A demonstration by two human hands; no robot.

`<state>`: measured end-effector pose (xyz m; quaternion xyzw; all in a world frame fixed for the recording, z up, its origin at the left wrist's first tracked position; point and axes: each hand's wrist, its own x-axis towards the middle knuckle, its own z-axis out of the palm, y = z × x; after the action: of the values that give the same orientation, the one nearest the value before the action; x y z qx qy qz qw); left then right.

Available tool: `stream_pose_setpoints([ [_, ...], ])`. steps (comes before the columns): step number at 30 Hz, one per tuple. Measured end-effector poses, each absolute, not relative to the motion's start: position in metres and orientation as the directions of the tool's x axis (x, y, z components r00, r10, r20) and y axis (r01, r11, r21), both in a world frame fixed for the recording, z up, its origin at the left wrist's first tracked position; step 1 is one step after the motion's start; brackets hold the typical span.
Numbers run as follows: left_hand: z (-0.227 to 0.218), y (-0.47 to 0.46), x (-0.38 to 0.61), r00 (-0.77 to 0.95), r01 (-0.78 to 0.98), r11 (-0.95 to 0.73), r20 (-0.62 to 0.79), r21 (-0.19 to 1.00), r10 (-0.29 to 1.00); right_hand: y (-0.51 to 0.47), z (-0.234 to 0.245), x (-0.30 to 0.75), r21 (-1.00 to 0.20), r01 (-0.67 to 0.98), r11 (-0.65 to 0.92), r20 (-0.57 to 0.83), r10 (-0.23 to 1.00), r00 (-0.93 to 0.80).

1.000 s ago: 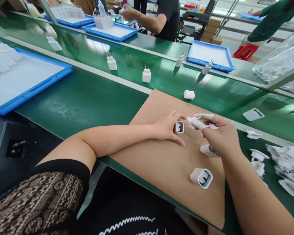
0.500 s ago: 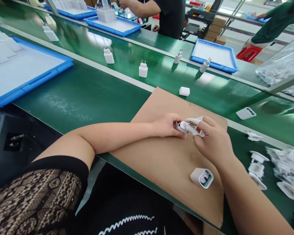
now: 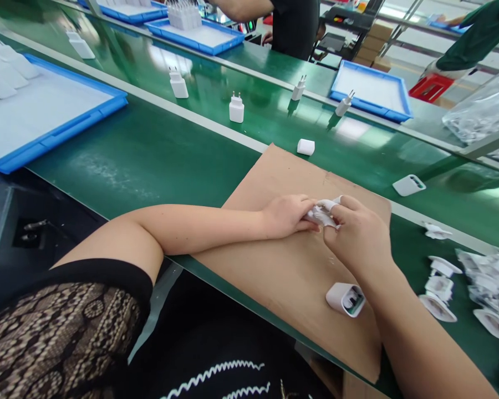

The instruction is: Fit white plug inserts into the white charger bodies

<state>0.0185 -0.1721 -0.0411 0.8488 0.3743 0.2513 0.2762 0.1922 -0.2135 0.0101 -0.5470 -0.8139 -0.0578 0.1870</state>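
Note:
Over a sheet of brown cardboard [image 3: 274, 277], my left hand [image 3: 286, 216] is closed around a small white charger part [image 3: 313, 214], mostly hidden by fingers. My right hand [image 3: 357, 235] meets it from the right, its fingers pinched onto the same part. White coverings sit on my right thumb and a fingertip. Nearer me, by my right forearm, a white charger housing [image 3: 339, 298] lies on its side, its open end showing metal and green inner pieces.
Chargers such as this plug [image 3: 236, 109] stand on the green conveyor belt [image 3: 270, 124]; a white housing [image 3: 408, 185] lies there too. Loose white plastic pieces [image 3: 438, 288] are at right. A blue-rimmed tray [image 3: 66, 136] of chargers is at left. A person in black [image 3: 295, 27] is across the belt.
My fingers have closed in over the white part, which showed more before. My right hand has shifted slightly left. The chargers on the belt have moved left.

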Motion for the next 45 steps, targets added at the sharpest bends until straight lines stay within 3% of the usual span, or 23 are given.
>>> stream_pose_setpoints([
  [3, -0.04, -0.176, 0.02, 0.618, 0.619, -0.636, 0.212, 0.461, 0.757, -0.212, 0.011, 0.19, -0.165, 0.911, 0.379, 0.34, 0.889, -0.308],
  [5, -0.039, -0.177, 0.019, 0.611, 0.661, -0.636, 0.208, 0.399, 0.764, -0.21, 0.01, 0.192, -0.229, 0.895, 0.382, 0.342, 0.893, -0.294],
  [7, -0.036, -0.174, 0.017, 0.603, 0.665, -0.615, 0.181, 0.424, 0.777, -0.209, 0.008, 0.196, -0.323, 0.867, 0.379, 0.351, 0.899, -0.263],
  [10, -0.029, -0.159, 0.014, 0.669, 0.555, -0.602, 0.122, 0.574, 0.733, -0.205, 0.005, 0.203, -0.561, 0.778, 0.283, 0.289, 0.947, -0.137],
  [12, -0.025, -0.139, 0.018, 0.685, 0.489, -0.599, 0.145, 0.634, 0.714, -0.199, 0.005, 0.209, -0.781, 0.609, 0.135, 0.187, 0.982, 0.022],
  [15, -0.02, -0.094, 0.033, 0.545, 0.568, -0.536, 0.203, 0.624, 0.814, -0.186, 0.01, 0.219, -0.991, 0.118, -0.066, -0.049, 0.988, 0.146],
  [17, -0.016, -0.061, 0.047, 0.424, 0.661, -0.447, 0.192, 0.602, 0.885, -0.179, 0.015, 0.225, -0.977, -0.117, -0.179, -0.184, 0.982, 0.036],
  [18, -0.015, -0.045, 0.053, 0.375, 0.701, -0.398, 0.169, 0.591, 0.911, -0.177, 0.017, 0.228, -0.962, -0.154, -0.224, -0.221, 0.975, -0.033],
  [24, -0.015, 0.0, 0.072, 0.259, 0.81, -0.253, 0.064, 0.529, 0.964, -0.18, 0.017, 0.236, -0.962, -0.071, -0.263, -0.255, 0.962, -0.096],
  [27, -0.018, -0.005, 0.06, 0.172, 0.843, -0.249, 0.199, 0.477, 0.965, -0.18, 0.015, 0.236, -0.961, 0.008, -0.278, -0.278, 0.957, -0.079],
  [30, -0.018, -0.003, 0.034, 0.064, 0.888, -0.191, 0.298, 0.417, 0.952, -0.176, 0.014, 0.235, -0.972, -0.039, -0.233, -0.231, 0.972, -0.042],
  [33, -0.017, 0.009, 0.003, -0.028, 0.916, -0.031, 0.14, 0.4, 0.99, -0.174, 0.013, 0.234, -0.96, -0.168, -0.226, -0.22, 0.974, -0.053],
  [36, -0.015, 0.015, -0.018, -0.044, 0.858, -0.007, 0.088, 0.514, 0.995, -0.175, 0.013, 0.234, -0.944, -0.218, -0.246, -0.238, 0.969, -0.061],
  [40, -0.011, -0.019, -0.022, 0.077, 0.566, -0.181, 0.167, 0.805, 0.983, -0.176, 0.011, 0.236, -0.962, -0.162, -0.221, -0.221, 0.975, -0.023],
  [43, -0.015, -0.071, -0.012, 0.412, 0.284, -0.198, 0.067, 0.938, 0.908, -0.176, 0.008, 0.236, -0.996, -0.011, -0.094, -0.094, 0.994, 0.046],
  [45, -0.022, -0.105, -0.005, 0.604, 0.193, -0.158, 0.009, 0.968, 0.797, -0.178, 0.006, 0.235, -0.986, 0.162, 0.024, 0.039, 0.995, 0.087],
])
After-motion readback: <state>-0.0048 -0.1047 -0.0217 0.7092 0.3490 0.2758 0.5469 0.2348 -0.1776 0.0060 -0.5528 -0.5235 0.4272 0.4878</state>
